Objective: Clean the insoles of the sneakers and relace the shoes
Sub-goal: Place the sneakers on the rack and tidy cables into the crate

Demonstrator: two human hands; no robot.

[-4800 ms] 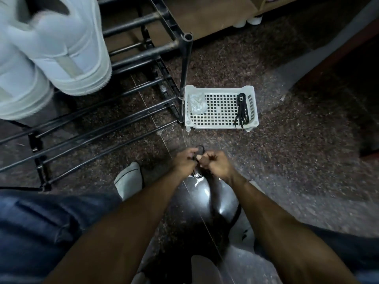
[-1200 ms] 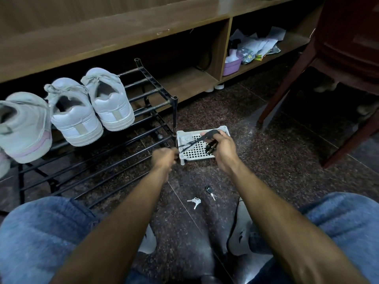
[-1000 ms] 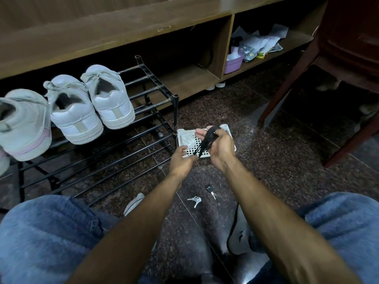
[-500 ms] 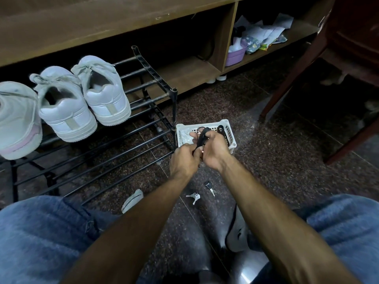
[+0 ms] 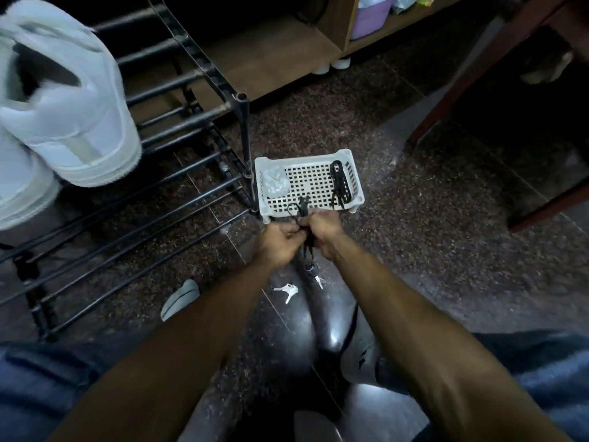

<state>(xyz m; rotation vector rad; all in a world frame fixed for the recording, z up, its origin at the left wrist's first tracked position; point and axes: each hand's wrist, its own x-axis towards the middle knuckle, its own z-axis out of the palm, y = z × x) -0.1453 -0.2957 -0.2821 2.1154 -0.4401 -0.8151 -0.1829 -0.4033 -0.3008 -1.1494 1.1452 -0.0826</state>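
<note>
Centrally: left hand [image 5: 280,242] and right hand [image 5: 323,229], knuckles up, held close together over the floor [image 5: 446,237], just in front of the near wall of the white basket [image 5: 355,173]. Fingers of both curled and pinching a black shoelace [image 5: 302,208]; loops standing up above the fingers, loose ends hanging between the hands.

- White slotted basket: on the floor, beside the corner post of the black shoe rack [image 5: 178,186]. Second black lace bundle [image 5: 340,183] along its right side; crumpled pale cloth or plastic [image 5: 274,183] at its left, material unclear.
- White sneakers [image 5: 70,100]: heels outward, on the upper rails of the rack, far left, blurred.
- Keys [image 5: 287,290]: pale bunch on the floor below the hands; darker key [image 5: 314,272] just beside it, under the hanging lace ends.
- Pale shoe toe [image 5: 180,298]: on the floor left of the left forearm; another pale shoe [image 5: 360,355] against the right forearm, partly hidden.
- Blue denim knees at both lower corners.
- Wooden shelf [image 5: 274,55] behind the rack, low; lilac tub [image 5: 371,14] in the next bay.
- Dark wooden chair leg [image 5: 471,71], upper right, slanting.
</note>
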